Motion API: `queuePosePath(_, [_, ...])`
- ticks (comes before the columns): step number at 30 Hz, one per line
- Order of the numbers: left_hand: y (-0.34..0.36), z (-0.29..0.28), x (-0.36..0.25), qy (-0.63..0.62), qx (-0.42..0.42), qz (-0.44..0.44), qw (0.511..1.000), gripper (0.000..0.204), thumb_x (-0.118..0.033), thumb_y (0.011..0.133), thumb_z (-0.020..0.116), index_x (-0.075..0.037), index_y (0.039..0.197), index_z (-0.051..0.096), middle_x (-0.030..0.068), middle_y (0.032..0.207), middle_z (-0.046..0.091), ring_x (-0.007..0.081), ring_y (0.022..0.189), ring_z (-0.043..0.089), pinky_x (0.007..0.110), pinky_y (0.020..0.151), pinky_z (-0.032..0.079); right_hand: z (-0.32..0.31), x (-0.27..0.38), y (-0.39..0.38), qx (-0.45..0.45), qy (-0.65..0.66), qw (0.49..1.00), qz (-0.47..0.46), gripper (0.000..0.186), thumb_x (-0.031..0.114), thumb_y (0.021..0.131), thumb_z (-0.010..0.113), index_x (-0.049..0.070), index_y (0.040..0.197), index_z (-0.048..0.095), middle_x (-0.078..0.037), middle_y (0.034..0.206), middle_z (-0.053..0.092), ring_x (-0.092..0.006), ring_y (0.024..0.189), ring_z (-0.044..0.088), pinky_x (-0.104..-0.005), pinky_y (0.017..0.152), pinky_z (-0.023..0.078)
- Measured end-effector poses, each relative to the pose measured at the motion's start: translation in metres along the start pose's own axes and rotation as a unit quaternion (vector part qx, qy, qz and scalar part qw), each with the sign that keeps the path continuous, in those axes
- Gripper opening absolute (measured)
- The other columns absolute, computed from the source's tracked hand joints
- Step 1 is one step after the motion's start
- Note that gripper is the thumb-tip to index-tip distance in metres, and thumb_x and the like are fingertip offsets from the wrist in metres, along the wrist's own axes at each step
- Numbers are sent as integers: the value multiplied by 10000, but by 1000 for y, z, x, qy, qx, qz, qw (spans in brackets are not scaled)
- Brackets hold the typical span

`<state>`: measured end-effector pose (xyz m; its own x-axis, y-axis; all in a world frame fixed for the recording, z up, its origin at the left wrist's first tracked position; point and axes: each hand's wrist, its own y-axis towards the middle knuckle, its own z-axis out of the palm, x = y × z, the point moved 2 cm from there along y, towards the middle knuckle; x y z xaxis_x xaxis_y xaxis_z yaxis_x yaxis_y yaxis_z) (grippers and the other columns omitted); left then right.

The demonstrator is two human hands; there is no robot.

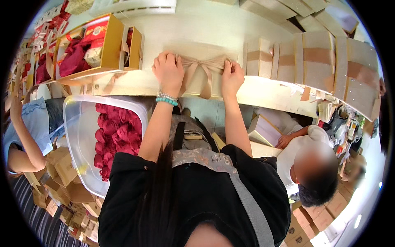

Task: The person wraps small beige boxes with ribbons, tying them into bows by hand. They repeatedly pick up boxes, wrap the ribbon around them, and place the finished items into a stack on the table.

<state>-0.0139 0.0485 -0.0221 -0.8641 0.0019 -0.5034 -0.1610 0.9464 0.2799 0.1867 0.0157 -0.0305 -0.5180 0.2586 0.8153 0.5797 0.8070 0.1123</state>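
A beige ribbon bow [200,63] stretches between my hands, its two tails hanging toward me over a pale box [216,84]. My left hand [169,71], with bead bracelets at the wrist, is closed on the bow's left loop. On the other side, my right hand [233,78] pinches the right loop. The knot sits about midway between them. The box's outline blends into the cream table [197,26], so its edges are hard to make out.
Left stand gold-edged boxes [115,45] with dark red cloth bundles. Ribboned boxes [317,57] line the right. Below the table edge is a clear plastic tub [80,140] of red bundles [119,133]. People work on both sides; one hand [284,141] rests by an open box [265,131].
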Motion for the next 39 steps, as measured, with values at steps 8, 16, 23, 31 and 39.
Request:
queuePosePath(8, [66,-37,9,-149,273,211,927,365,-233,802,604,-141,1155,574,16,994,613,243,1064,481,584,1048,141,-18,22,-31,18,120,990,-70,371,141,899,545,10,1238,469,-82,1116,486,-159,958,456,-299,884,390])
queuePosePath(16, [102,-23,-8,-222,579,85,780,174,-154,836,656,-57,980,664,-32,782,630,60,763,549,226,791,444,-12,11,-42,-13,55,993,-100,199,38,840,558,2,1033,586,-131,1021,573,-257,936,532,-342,827,444])
queuePosePath(23, [77,-15,-5,-477,557,-19,680,287,-69,878,578,-53,1164,571,-6,853,643,36,727,522,193,657,441,-13,13,-46,-26,-28,984,-174,184,-25,769,570,5,944,614,-129,925,616,-293,873,559,-364,795,454])
queuePosePath(31, [88,-25,-11,-420,618,25,664,406,-84,896,520,-101,1293,436,-12,745,551,83,729,532,266,796,430,-13,10,-38,20,-17,980,-199,181,-19,766,573,20,939,608,-126,914,616,-293,857,558,-368,783,449])
queuePosePath(39, [43,-33,21,-114,195,186,956,473,-323,921,474,-67,1315,420,198,1389,340,259,1305,316,375,1101,186,-33,12,10,15,-54,998,-18,487,261,824,642,-12,1198,493,-201,1182,522,-363,1088,468,-422,934,373])
